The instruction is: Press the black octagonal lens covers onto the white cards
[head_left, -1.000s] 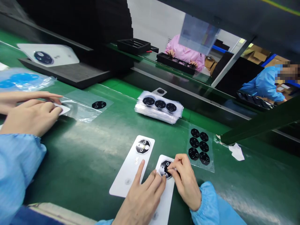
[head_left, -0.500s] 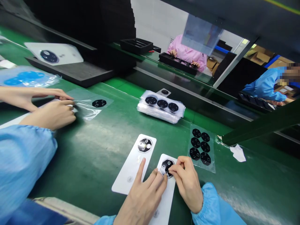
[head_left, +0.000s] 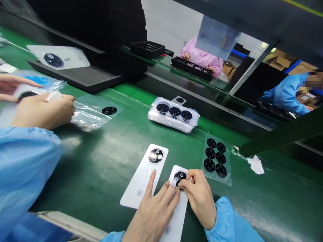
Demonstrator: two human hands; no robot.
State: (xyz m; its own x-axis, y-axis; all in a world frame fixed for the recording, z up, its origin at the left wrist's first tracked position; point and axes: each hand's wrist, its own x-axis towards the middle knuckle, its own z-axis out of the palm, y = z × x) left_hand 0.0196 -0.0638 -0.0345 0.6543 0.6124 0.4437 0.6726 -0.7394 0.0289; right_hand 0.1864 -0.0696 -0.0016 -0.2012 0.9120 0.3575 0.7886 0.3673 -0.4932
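Observation:
Two white phone back covers lie on the green bench. On the left cover (head_left: 137,183) sits a black octagonal sticker (head_left: 155,156) around the camera openings. My left hand (head_left: 153,215) rests flat with fingers spread, the index tip at the left cover and the other fingertips on the right cover (head_left: 176,218). My right hand (head_left: 199,195) is closed in a pinch at the lower right edge of the black octagonal camera sticker (head_left: 179,178) on the right cover. The fingertips partly hide that sticker.
A clear sheet of black stickers (head_left: 216,158) lies right, beside a torn white paper (head_left: 255,165). Stacked sticker sheets (head_left: 174,116) stand ahead. A co-worker's hands (head_left: 42,109) work at left, near a black foam tray (head_left: 88,75) bearing another cover (head_left: 59,57). A green post (head_left: 277,127) slants at right.
My right fingertips have slid slightly down and left along the sticker's edge. My left hand stays put. The co-worker's hands at left have moved left, lifting a blurred pale piece.

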